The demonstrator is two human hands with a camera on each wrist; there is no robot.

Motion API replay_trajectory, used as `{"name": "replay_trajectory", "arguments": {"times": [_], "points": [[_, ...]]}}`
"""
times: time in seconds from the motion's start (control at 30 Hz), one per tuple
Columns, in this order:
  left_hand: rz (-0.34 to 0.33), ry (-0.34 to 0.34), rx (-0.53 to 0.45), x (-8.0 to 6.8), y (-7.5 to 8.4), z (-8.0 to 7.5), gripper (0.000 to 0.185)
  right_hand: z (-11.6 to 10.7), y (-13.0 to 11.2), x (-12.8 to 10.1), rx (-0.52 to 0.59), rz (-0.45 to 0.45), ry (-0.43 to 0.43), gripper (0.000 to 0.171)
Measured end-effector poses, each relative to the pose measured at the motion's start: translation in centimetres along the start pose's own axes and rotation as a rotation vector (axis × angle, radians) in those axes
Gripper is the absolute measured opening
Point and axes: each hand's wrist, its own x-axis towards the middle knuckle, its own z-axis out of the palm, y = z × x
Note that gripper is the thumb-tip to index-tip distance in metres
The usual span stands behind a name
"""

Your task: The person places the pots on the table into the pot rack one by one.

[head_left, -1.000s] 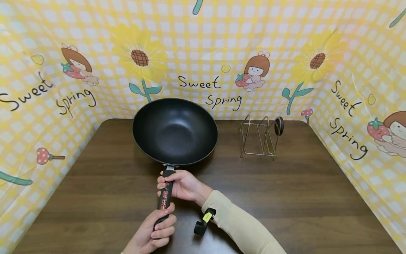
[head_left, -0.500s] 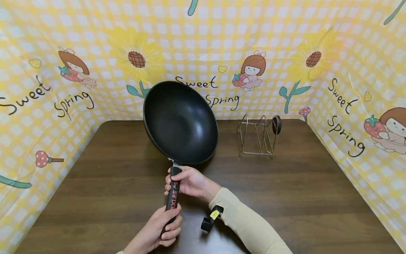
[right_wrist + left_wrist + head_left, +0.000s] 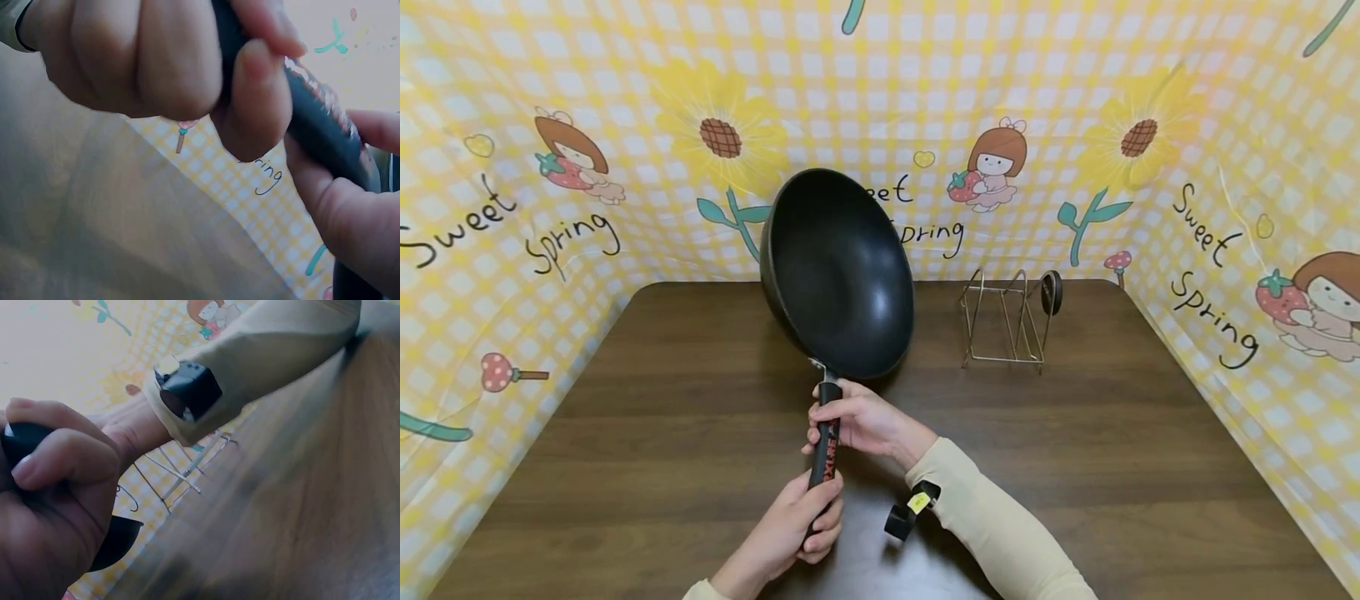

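Note:
A black wok [image 3: 842, 275] is held up over the table in the head view, its bowl tilted with the inside facing me and turned a little to the right. My left hand [image 3: 786, 525] grips the lower end of its black handle [image 3: 825, 454], which carries red lettering. Farther up, close to the bowl, my right hand [image 3: 868, 421] holds the same handle with the thumb across its top. In the left wrist view the left hand [image 3: 56, 481] curls its fingers round the handle end. Both hands appear on the handle in the right wrist view.
A wire rack [image 3: 1006, 321] with a round black piece [image 3: 1052, 292] at its right end stands on the brown wooden table [image 3: 1075, 450], right of the wok. Yellow checked cloth [image 3: 880, 75] surrounds the back and sides. A small black device [image 3: 912, 512] is strapped to the right wrist.
Both hands have moved the wok slightly right and raised its far rim. Its bowl has gone from nearly facing up to steeply tilted and turned rightward. The rack has stayed put.

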Motion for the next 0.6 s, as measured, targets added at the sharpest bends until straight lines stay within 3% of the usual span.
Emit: {"name": "replay_trajectory", "arguments": {"times": [0.2,0.33,0.47,0.6], "points": [[-0.068,0.148,0.18,0.4,0.2,0.5,0.02,-0.2,-0.5,-0.1,-0.076,0.023,0.015,0.031],[-0.076,0.228,0.286,0.6,0.0,0.8,0.019,-0.2,-0.8,-0.3,-0.122,0.034,0.007,0.034],[-0.072,0.255,0.364,0.8,-0.1,0.7,0.016,-0.2,-1.0,-0.5,-0.143,0.052,-0.009,0.035],[-0.074,0.225,0.394,1.0,0.2,0.7,0.017,-0.4,-1.3,-0.7,-0.141,0.043,-0.012,0.037]]}}
